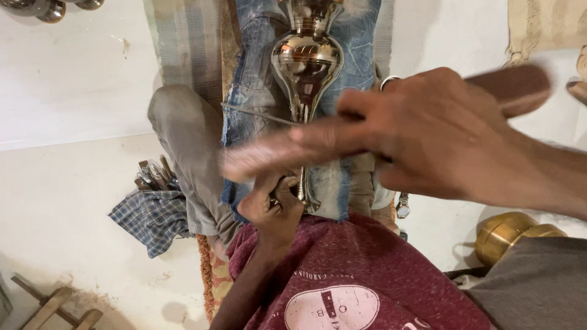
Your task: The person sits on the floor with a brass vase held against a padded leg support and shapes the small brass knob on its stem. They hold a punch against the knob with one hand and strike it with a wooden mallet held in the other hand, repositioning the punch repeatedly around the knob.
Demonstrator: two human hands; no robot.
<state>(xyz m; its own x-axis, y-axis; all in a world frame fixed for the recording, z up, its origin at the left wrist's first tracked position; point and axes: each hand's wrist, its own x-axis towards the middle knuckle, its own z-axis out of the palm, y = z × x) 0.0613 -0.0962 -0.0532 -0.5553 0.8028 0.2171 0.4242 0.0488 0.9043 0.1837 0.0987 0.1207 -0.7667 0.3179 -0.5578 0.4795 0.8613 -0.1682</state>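
Observation:
A shiny silver-coloured metal vessel [306, 61] with a bulbous body and a thin stem lies along a faded blue denim cloth [260, 91] over my lap. My left hand [272, 205] is closed around the stem's lower end, just above my maroon shirt [354, 275]. My right hand [422, 134] reaches in from the right, close to the camera and blurred, with long fingers stretched left across the stem. A brown rounded shape [513, 88] sticks out behind its knuckles; whether it is a held tool or part of the hand is unclear.
A grey trouser leg [189, 140] bends at the left. Beside it lie a checked cloth [153, 220] and several metal tools [153, 174]. A wristwatch [402, 206] and a brass pot [507, 235] sit at the right, and wooden pieces [55, 305] lie at the bottom left.

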